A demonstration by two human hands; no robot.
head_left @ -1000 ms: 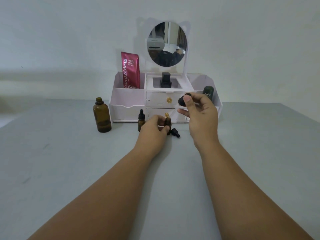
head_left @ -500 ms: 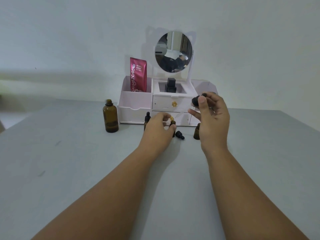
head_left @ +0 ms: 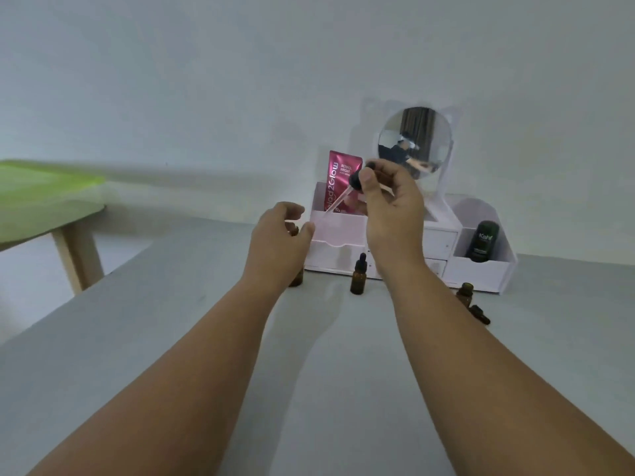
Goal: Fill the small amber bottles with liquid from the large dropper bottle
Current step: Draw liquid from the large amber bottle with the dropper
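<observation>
Filling is judged under way. The dropper (head_left: pixel 355 182) is pinched at its bulb by the right hand (head_left: pixel 395 207), raised above the table. The left hand (head_left: pixel 278 242) is curved round the large amber bottle (head_left: pixel 296 279), but contact cannot be confirmed. On the table (head_left: pixel 343 355), the uncapped small bottle (head_left: pixel 465 294) and the capped small bottle (head_left: pixel 358 278) stand well apart; fill levels are unreadable.

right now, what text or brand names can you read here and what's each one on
"lad2Glow" up the pink sachet, first letter behind the dropper
"RETINOL BRIGHT" on the same sachet; line beneath too small
"Kahf" on the dark green bottle; print below it blurred
</observation>
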